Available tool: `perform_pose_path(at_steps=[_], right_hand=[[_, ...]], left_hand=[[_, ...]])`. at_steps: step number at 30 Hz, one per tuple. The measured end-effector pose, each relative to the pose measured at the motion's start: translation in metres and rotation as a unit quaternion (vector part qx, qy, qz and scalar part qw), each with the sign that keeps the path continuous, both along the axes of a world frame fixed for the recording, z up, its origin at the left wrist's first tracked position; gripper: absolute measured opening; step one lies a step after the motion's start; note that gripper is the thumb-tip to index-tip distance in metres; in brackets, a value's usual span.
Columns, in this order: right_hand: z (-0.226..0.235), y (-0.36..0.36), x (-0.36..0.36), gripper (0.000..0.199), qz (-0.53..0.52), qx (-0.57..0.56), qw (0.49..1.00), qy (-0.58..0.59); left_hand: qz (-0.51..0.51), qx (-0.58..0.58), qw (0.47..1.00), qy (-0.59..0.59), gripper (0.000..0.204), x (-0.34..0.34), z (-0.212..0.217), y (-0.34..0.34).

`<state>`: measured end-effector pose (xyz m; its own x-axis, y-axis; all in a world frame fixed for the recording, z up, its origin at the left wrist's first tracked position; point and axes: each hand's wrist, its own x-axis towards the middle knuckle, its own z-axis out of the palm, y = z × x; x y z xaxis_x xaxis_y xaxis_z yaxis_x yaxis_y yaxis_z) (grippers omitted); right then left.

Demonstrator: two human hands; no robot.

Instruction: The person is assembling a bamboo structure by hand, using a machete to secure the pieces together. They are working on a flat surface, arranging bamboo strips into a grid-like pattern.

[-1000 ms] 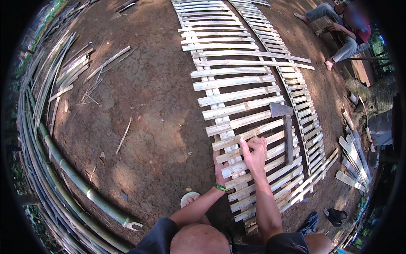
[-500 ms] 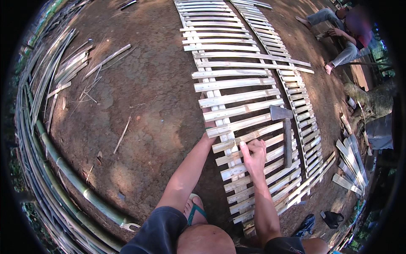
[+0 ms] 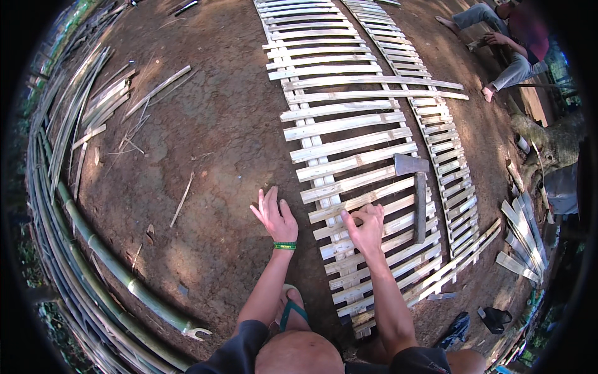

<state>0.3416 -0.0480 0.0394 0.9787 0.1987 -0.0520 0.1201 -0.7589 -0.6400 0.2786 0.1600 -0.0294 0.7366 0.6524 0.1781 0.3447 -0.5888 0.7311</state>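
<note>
My left hand (image 3: pixel 275 214) is off the slatted panel, over the bare dirt, fingers spread and holding nothing; a green band circles its wrist. Over the near part of the bamboo slat panel (image 3: pixel 349 134), my right hand (image 3: pixel 366 228) has its fingers curled and thumb bent toward the index finger. Whatever may be in that pinch is too small or hidden to make out. Just right of it lies a hatchet (image 3: pixel 420 209), its metal head toward the far side and its handle pointing back to me, resting across the slats.
A second slatted panel (image 3: pixel 445 146) lies alongside on the right. Long bamboo poles (image 3: pixel 115 268) curve along the left, with split strips (image 3: pixel 109 100) beyond. Flat bamboo pieces (image 3: pixel 522 234) lie at right near a tree trunk (image 3: pixel 551 146). A person (image 3: pixel 511 43) sits at far right.
My left hand has come out from the panel's left edge and opened over the dirt. The right hand stays over the slats, fingers still curled.
</note>
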Motion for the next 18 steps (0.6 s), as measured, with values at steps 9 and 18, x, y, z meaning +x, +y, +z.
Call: perform_pose_path(at_steps=[9,18], right_hand=[[-0.019,0.003,-0.004,0.041,0.032,-0.021,0.999,-0.033],[-0.019,0.000,-0.009,0.031,0.014,-0.037,0.999,-0.025]], left_hand=[[-0.061,-0.054,0.997,0.002,0.057,0.082,-0.005,0.009],[-0.054,-0.009,0.997,0.045,0.057,0.080,0.001,-0.001]])
